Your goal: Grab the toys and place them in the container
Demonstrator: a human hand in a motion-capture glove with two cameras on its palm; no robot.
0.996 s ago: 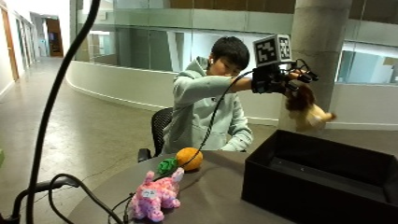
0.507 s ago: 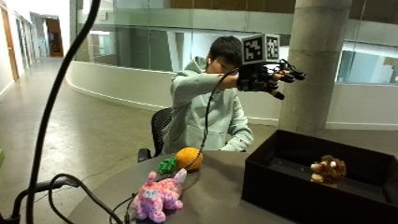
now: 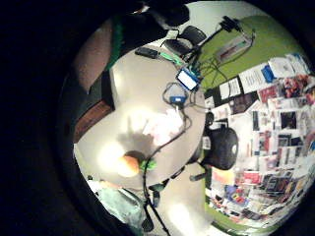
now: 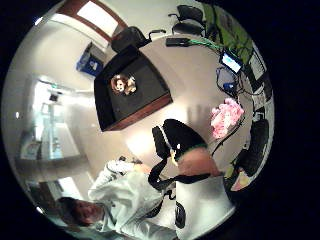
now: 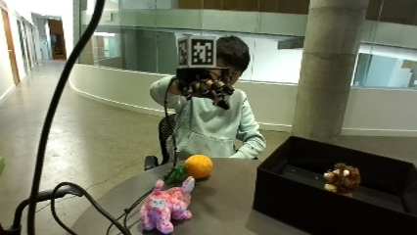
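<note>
My gloved right hand is raised high over the table's near side, in front of the person, with fingers loosely curled and nothing in them. Below it an orange ball toy with a green piece lies on the round table. A pink plush animal stands closer to the table's front edge. At the right, the black container holds a brown plush toy. The thumb side palm view shows that brown plush in the container and the pink plush.
Black cables and a curved black pole run across the foreground at left. A small lit device with cables lies on the table's far part. A black office chair stands beside the table.
The hand let go of the brown plush, which now lies in the container. The hand then swung left, away from over the container to above the orange toy's side.
</note>
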